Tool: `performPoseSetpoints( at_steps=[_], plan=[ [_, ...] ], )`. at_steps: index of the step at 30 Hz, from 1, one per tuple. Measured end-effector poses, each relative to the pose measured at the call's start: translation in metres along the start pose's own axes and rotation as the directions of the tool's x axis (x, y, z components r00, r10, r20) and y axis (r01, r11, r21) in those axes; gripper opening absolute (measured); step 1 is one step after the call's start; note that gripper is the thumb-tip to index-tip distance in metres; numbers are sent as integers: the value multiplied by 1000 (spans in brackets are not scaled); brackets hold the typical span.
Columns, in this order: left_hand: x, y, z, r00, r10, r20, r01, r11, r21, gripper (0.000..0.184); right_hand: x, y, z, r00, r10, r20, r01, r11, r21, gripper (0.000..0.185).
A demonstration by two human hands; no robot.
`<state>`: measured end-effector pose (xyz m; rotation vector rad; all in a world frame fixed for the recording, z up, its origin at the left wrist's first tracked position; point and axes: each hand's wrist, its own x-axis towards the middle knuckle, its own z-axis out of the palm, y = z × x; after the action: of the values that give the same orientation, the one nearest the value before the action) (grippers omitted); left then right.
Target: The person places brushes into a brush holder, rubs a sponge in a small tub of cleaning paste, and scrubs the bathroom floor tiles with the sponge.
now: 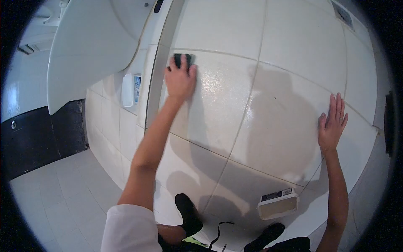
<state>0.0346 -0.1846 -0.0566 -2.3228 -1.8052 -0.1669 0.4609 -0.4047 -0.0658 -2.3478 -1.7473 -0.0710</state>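
My left hand (pixel 180 82) presses a dark sponge (pixel 183 57) against the white tiled surface (pixel 222 84), close to the raised edge on its left. The fingers lie over the sponge and cover part of it. Around that hand the tile has a wet, speckled shine. On the right, my right hand (pixel 333 124) rests flat on the tiles, fingers stretched out and slightly apart, holding nothing. A white plastic tub (pixel 278 213) with a dark label stands near my feet, and pale liquid seems to be inside.
Left of the raised edge sits a white container with a blue label (pixel 131 90), below a large white basin (pixel 90 46). My feet in dark socks (pixel 187 214) are at the bottom. A drain grate (pixel 343 17) shows top right; a dark cord (pixel 220 233) hangs near my feet.
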Motion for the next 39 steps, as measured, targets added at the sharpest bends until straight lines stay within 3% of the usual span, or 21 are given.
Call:
performPoseSetpoints(
  at_steps=[4,8,10,11,14,17,20,23,26,29,32,34,36,39],
  plan=[
    [-92,108,-47,971,233,51,-220,957,-188,48,2,-1,-1,998,38,41,-37,999,-19,66],
    [-24,105,-29,988,156,0,-155,984,-92,41,-3,1,0,1000,-6,9,6,1000,0,65],
    [7,106,-29,992,125,15,-122,984,-133,39,1,1,1,999,24,24,-23,999,-23,65],
    [-6,106,-29,987,153,-48,-157,983,-90,44,2,0,2,999,26,32,-25,1000,-16,65],
    [-94,100,-48,977,212,0,-210,968,-137,43,1,2,-3,999,35,34,-35,999,7,65],
    [-77,94,-48,967,250,50,-243,963,-118,43,2,2,-2,1000,19,8,-19,1000,13,66],
    [2,96,-23,974,225,1,-224,974,-43,40,-1,3,2,1000,1,-8,-1,1000,-18,67],
    [-30,104,-35,989,140,40,-136,985,-102,40,0,3,3,1000,-5,1,5,1000,-23,67],
    [-105,91,-54,970,215,114,-197,968,-154,39,-2,3,6,1000,4,-18,-4,1000,-20,67],
    [-58,91,-43,963,259,73,-248,960,-130,39,0,3,6,999,-10,-32,10,1000,-9,67],
    [-7,99,-27,985,175,3,-174,979,-111,40,0,3,5,1000,-3,-10,3,1000,-30,66],
    [-33,103,-34,989,148,10,-146,983,-108,41,0,3,5,1000,3,-2,-3,1000,-9,66],
    [-89,104,-54,965,219,143,-196,967,-160,51,0,2,3,1000,5,3,-5,1000,-8,67],
    [-106,98,-60,954,268,136,-231,943,-240,53,-1,2,5,999,31,10,-30,999,-30,67]
  ],
)
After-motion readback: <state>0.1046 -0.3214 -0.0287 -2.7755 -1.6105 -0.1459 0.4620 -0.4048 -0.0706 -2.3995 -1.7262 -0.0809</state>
